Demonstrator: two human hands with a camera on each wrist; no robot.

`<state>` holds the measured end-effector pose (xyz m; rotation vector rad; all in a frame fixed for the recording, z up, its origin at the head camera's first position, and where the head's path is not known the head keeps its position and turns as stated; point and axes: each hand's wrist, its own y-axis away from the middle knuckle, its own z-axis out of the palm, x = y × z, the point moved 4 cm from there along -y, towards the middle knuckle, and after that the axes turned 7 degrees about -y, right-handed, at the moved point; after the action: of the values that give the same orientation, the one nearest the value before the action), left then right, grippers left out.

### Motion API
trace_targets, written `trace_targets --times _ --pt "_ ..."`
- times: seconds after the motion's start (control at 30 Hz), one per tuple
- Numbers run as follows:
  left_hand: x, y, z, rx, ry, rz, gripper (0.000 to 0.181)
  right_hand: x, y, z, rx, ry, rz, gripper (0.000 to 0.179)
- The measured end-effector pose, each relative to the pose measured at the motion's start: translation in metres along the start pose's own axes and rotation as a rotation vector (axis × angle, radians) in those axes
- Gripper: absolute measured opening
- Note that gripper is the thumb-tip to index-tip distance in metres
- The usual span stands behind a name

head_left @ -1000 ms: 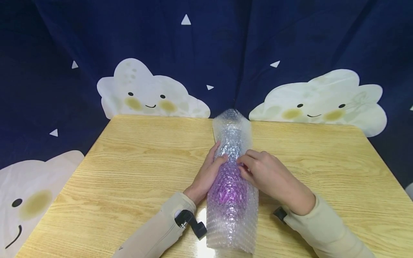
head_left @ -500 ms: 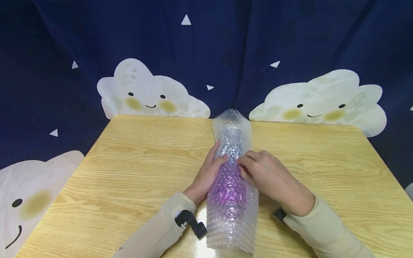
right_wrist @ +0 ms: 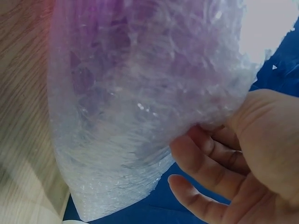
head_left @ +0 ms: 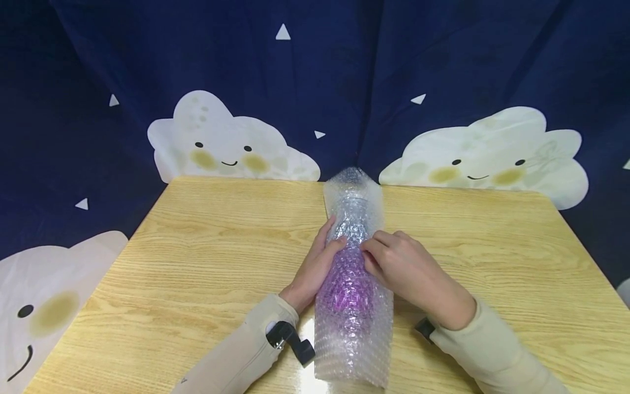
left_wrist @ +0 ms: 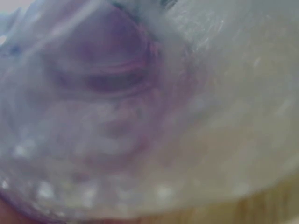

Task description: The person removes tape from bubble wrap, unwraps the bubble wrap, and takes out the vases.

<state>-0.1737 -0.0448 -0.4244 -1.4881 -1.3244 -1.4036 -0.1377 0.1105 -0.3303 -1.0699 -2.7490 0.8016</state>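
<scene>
A long bundle of clear bubble wrap [head_left: 351, 355] stretches from the table's front toward its back edge. Through the layers a purple object [head_left: 348, 298] shows, its exact kind blurred by the bubbles. My left hand [head_left: 315, 268] holds the bundle's left side, thumb over the top; its other fingers are mostly hidden. With thumb and fingertips my right hand [head_left: 401, 262] pinches the wrap on the upper right. In the right wrist view these fingers [right_wrist: 187, 149] curl in at the sheet's edge. Blurred plastic and a purple shape [left_wrist: 103, 56] fill the left wrist view.
The wooden table [head_left: 211, 235] lies beneath the bundle and both forearms. Behind it hangs a dark blue curtain [head_left: 315, 65] printed with smiling clouds. The bundle's far end reaches the back edge. Black wrist mounts [head_left: 291, 340] sit on the sleeves.
</scene>
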Motion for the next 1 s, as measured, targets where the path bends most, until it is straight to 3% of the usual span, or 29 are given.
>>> trace_targets --times 1.0 --pt "-0.0011 -0.0004 0.0008 -0.001 0.018 -0.003 0.070 -0.0025 0.0026 0.0027 0.001 0.011 0.024 0.010"
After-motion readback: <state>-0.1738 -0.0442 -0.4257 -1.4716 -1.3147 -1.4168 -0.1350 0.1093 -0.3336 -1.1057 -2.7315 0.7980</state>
